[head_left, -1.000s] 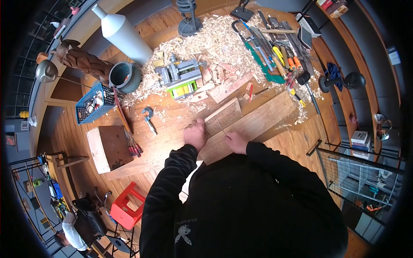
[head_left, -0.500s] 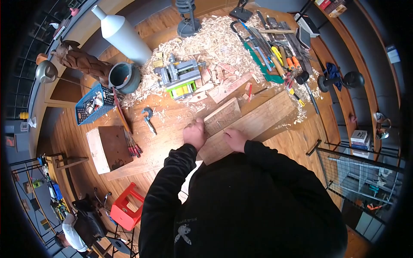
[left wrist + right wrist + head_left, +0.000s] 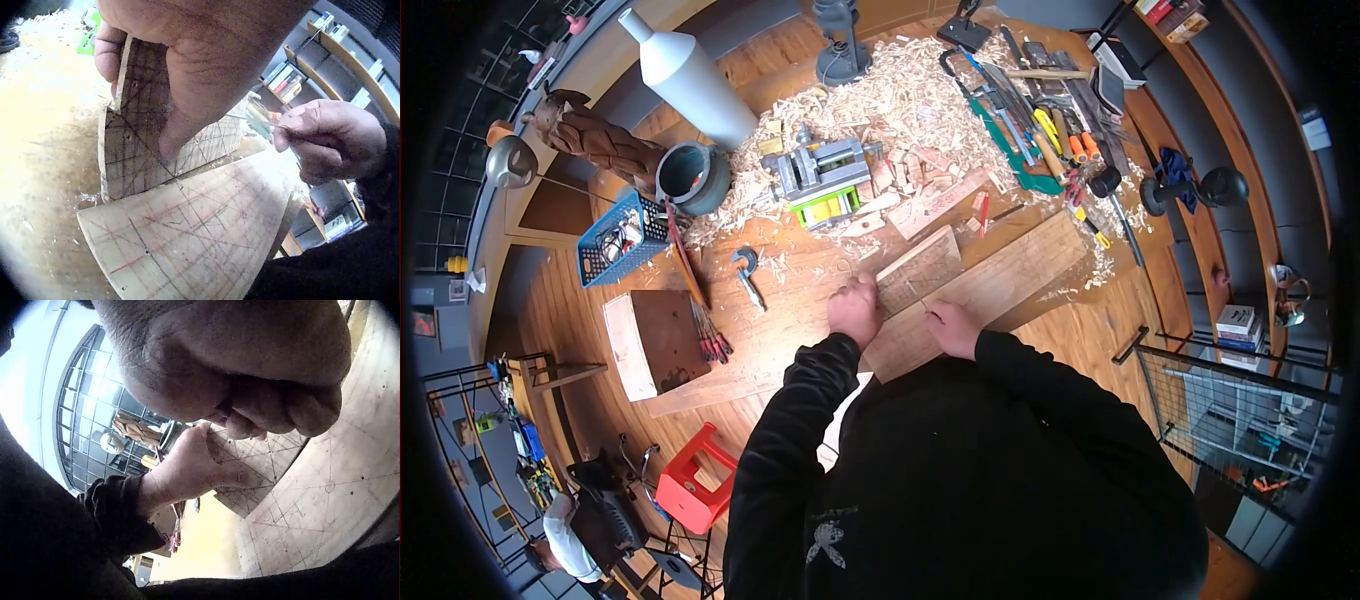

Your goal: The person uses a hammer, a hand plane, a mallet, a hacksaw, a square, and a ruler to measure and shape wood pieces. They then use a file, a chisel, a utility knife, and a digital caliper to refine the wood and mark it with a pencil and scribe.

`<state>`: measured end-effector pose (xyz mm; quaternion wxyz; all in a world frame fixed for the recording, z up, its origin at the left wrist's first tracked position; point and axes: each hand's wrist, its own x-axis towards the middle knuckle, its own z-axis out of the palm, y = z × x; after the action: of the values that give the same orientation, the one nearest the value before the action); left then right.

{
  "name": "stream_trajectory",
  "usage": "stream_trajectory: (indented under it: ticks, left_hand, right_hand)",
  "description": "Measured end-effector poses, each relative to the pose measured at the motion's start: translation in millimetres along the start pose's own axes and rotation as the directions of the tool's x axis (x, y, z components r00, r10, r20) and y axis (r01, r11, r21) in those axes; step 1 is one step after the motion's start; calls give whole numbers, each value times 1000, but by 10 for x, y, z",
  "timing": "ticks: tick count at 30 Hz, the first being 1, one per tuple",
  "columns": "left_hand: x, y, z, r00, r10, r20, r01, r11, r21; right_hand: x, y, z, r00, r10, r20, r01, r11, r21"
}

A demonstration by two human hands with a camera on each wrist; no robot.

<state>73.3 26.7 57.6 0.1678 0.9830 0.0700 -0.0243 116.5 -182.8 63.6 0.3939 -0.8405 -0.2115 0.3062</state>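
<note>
My left hand (image 3: 855, 312) grips the near left end of a short board (image 3: 922, 270) marked with crossing lines. In the left wrist view its thumb lies on the lined face and its fingers wrap over the edge; a notch shows in that edge. Alongside lies a longer board (image 3: 1012, 272), with red and dark ruled lines (image 3: 187, 228) on it. Above this longer board, my right hand (image 3: 952, 328) has its fingers curled, pinching a thin, narrow metal-looking strip (image 3: 259, 120) that points toward the short board. What kind of tool it is I cannot tell.
Wood shavings (image 3: 910, 90) heap across the back of the table. A small vise (image 3: 825, 170) stands ahead, with wood offcuts beside it. Saws and handled tools (image 3: 1050, 125) lie at the back right. At left are a clamp (image 3: 747, 275), a wooden box (image 3: 660, 340) and a blue basket (image 3: 615, 240).
My right hand has shifted slightly to the right since half a second ago. The left hand and both boards keep their places.
</note>
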Motion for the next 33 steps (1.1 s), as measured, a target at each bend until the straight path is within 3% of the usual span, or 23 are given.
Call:
stream_trajectory:
  ticks: [5,20,26,33]
  left_hand:
    - [4,10,-18,1000,-6,12,6,1000,-7]
    - [-17,28,-62,999,-26,41,26,999,-18]
    - [-12,10,-38,999,-35,37,36,999,-23]
    - [-36,52,-78,997,-51,60,53,998,-31]
  right_hand:
    - [-52,-46,-45,997,60,-41,-57,995,77]
    - [-40,57,-10,999,33,-14,-33,999,-19]
    - [-80,100,-10,999,34,-2,-34,997,64]
    - [-141,139,-3,997,73,4,-73,997,29]
